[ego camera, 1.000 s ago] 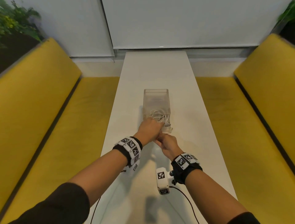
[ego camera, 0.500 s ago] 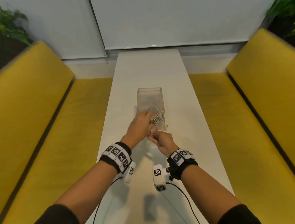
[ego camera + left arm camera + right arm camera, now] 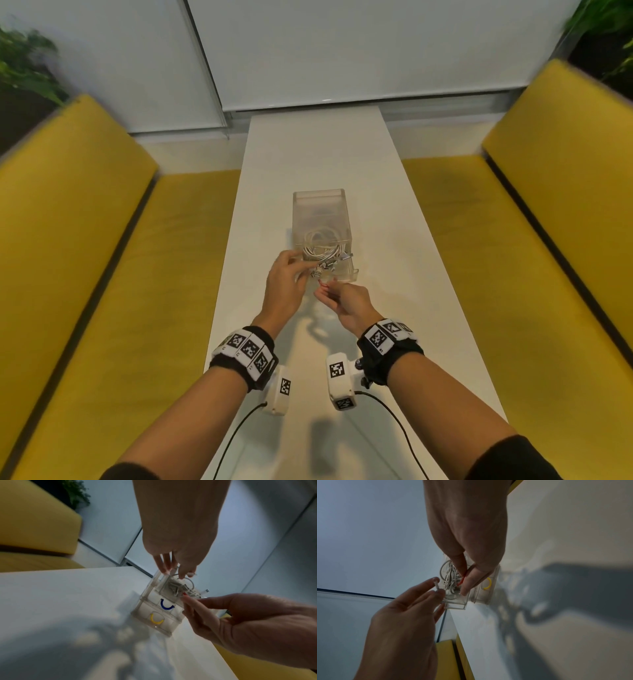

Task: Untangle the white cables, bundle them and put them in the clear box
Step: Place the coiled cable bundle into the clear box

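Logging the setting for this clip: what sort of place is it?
Likely an office or café booth: a narrow white table between two yellow cushioned benches, a blind-covered window behind, potted plants in the corners.

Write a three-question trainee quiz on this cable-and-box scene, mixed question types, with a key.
1. True or false: the bundle of white cables lies in the open top drawer of the clear plastic box.
2. The drawer fronts below show curved handles in which colours? A) red and green B) blue and yellow C) black and white
3. Fill in: the box stands on the long ____ table, between two yellow benches.

Key: 1 true; 2 B; 3 white.
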The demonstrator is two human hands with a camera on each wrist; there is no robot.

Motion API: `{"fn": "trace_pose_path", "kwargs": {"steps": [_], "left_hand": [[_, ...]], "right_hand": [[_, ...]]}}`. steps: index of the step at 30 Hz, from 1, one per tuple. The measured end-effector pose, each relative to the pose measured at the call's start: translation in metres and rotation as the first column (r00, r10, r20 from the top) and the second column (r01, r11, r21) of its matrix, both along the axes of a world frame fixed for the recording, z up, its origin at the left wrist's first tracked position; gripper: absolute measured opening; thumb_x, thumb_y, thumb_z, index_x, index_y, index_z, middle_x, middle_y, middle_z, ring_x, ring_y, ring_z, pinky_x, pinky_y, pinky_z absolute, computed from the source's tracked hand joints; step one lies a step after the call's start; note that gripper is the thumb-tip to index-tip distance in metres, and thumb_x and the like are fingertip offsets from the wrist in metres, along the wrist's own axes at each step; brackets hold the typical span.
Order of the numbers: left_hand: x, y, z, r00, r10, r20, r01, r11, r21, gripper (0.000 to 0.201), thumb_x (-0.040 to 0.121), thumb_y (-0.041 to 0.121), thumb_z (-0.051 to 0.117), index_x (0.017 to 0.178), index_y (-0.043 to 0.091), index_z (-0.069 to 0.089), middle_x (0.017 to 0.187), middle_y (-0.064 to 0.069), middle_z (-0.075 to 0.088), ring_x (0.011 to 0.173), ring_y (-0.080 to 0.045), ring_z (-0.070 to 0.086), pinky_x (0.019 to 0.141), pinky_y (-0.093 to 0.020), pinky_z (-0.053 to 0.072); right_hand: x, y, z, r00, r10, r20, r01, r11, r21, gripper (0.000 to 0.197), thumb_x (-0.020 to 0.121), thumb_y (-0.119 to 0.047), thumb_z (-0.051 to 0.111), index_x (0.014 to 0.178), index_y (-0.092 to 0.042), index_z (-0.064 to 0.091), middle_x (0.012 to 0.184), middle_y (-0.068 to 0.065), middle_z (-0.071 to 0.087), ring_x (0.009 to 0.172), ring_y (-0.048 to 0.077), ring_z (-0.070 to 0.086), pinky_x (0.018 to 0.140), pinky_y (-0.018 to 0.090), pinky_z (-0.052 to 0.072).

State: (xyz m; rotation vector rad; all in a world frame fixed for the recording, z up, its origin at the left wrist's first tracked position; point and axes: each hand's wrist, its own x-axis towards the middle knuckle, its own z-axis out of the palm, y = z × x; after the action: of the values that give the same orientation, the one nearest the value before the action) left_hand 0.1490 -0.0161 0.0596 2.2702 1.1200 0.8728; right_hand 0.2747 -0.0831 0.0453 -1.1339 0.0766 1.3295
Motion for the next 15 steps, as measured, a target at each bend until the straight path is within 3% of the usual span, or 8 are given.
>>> {"fn": "trace_pose_path", "kwargs": {"steps": [2, 5, 7, 10, 12, 13, 15], "left_hand": [[-0.004, 0.001, -0.003, 0.998, -0.052, -0.037, 0.052, 0.999, 0.001, 0.026, 0.089, 0.002, 0.068, 0.111, 0.014, 0.076, 0.113, -0.008, 0.063, 0.100, -0.021, 0.060, 0.088, -0.024, 0.047], [-0.006, 0.002, -0.001, 0.972, -0.128, -0.198, 0.152, 0.982, 0.110, 0.034, 0.084, -0.004, 0.070, 0.112, 0.014, 0.075, 0.094, -0.008, 0.071, 0.086, -0.028, 0.064, 0.071, -0.034, 0.055], [0.000, 0.004, 0.003, 0.933, -0.147, -0.327, 0.212, 0.962, 0.174, 0.036, 0.076, -0.001, 0.076, 0.108, 0.017, 0.077, 0.088, -0.008, 0.073, 0.080, -0.031, 0.065, 0.061, -0.034, 0.056], [0.015, 0.010, 0.013, 0.808, -0.170, -0.563, 0.306, 0.939, 0.156, 0.025, 0.085, 0.010, 0.068, 0.107, 0.019, 0.073, 0.092, -0.007, 0.072, 0.086, -0.032, 0.066, 0.064, -0.034, 0.054], [0.027, 0.015, 0.025, 0.687, -0.211, -0.695, 0.327, 0.944, 0.036, 0.020, 0.093, 0.011, 0.057, 0.107, 0.016, 0.071, 0.095, -0.010, 0.069, 0.091, -0.033, 0.065, 0.068, -0.033, 0.050], [0.034, 0.016, 0.030, 0.662, -0.219, -0.717, 0.305, 0.952, -0.010, 0.019, 0.093, 0.007, 0.055, 0.104, 0.013, 0.070, 0.096, -0.011, 0.068, 0.091, -0.033, 0.065, 0.068, -0.034, 0.048], [0.045, 0.015, 0.039, 0.711, -0.213, -0.671, 0.208, 0.974, -0.088, 0.016, 0.090, 0.003, 0.052, 0.101, 0.007, 0.063, 0.095, -0.015, 0.065, 0.088, -0.036, 0.064, 0.068, -0.038, 0.046]], "right_hand": [[0.000, 0.000, 0.000, 1.000, 0.004, 0.008, -0.004, 1.000, -0.004, 0.006, 0.089, 0.013, 0.059, 0.088, 0.010, 0.064, 0.083, 0.022, 0.064, 0.081, 0.028, 0.063, 0.070, 0.034, 0.063], [0.001, 0.000, 0.000, 1.000, 0.004, 0.020, -0.004, 1.000, -0.005, 0.005, 0.088, 0.013, 0.060, 0.087, 0.010, 0.064, 0.083, 0.021, 0.063, 0.080, 0.028, 0.063, 0.073, 0.035, 0.062], [0.001, 0.000, -0.002, 1.000, -0.001, 0.029, 0.002, 1.000, -0.009, 0.006, 0.089, 0.013, 0.059, 0.087, 0.009, 0.063, 0.083, 0.022, 0.063, 0.079, 0.028, 0.063, 0.074, 0.036, 0.062], [0.000, -0.001, -0.004, 0.999, 0.002, 0.040, -0.002, 1.000, -0.022, 0.007, 0.091, 0.013, 0.056, 0.088, 0.009, 0.062, 0.082, 0.022, 0.062, 0.075, 0.027, 0.063, 0.072, 0.035, 0.062], [0.000, -0.001, -0.005, 0.999, 0.006, 0.044, -0.005, 1.000, -0.028, 0.007, 0.092, 0.012, 0.055, 0.089, 0.009, 0.061, 0.082, 0.022, 0.062, 0.075, 0.028, 0.063, 0.074, 0.037, 0.062], [-0.001, 0.000, -0.005, 0.999, 0.005, 0.044, -0.004, 1.000, -0.027, 0.007, 0.092, 0.012, 0.055, 0.089, 0.009, 0.061, 0.083, 0.023, 0.062, 0.076, 0.028, 0.064, 0.076, 0.038, 0.061], [-0.001, 0.001, -0.004, 0.999, -0.003, 0.045, 0.004, 1.000, -0.023, 0.009, 0.093, 0.012, 0.053, 0.091, 0.008, 0.061, 0.088, 0.025, 0.064, 0.081, 0.031, 0.066, 0.076, 0.039, 0.061]]}}
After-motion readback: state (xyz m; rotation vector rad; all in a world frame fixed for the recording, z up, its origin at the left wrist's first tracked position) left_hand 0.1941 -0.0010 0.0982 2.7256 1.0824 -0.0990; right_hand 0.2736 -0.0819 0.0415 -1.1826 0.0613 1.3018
